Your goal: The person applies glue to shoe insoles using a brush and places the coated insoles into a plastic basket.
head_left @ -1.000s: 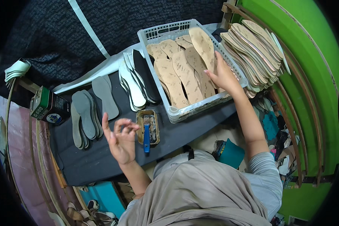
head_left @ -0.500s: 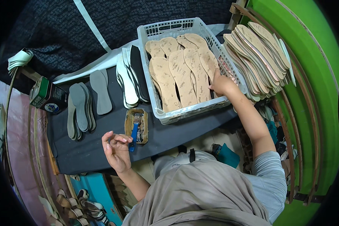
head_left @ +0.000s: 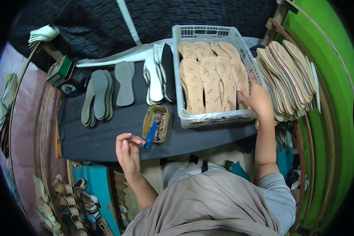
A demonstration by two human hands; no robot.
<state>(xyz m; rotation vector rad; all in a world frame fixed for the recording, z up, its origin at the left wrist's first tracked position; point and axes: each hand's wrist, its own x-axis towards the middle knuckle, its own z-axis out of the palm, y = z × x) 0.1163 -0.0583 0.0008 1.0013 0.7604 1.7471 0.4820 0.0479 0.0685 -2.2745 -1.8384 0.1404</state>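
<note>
My right hand [head_left: 260,98] rests inside the right wall of the white plastic crate [head_left: 208,120]. Its thumb and forefinger are spread at the lower part of the rightmost tan insole [head_left: 239,74], which lies among several printed insoles in overlapping rows. The other fingertips are partly hidden against the crate wall. My left hand [head_left: 129,153] hovers palm up at the table's front edge, fingers loosely curled and apart, holding nothing. Beside its fingertips is a blue-handled brush [head_left: 152,134], which leans in a crusted, open glue tub [head_left: 162,126].
Grey insoles [head_left: 101,94], a single grey pair [head_left: 124,84] and white and black insoles [head_left: 155,80] lie on the dark table [head_left: 118,129]. A green-and-black can [head_left: 69,78] stands far left. Stacked insoles [head_left: 287,78] lean right of the crate, near curved wooden rails [head_left: 308,157].
The whole view has shifted, so the table and crate appear further right. My right hand stays at the rightmost insole, its thumb now spread over it. The left hand remains raised near the brush.
</note>
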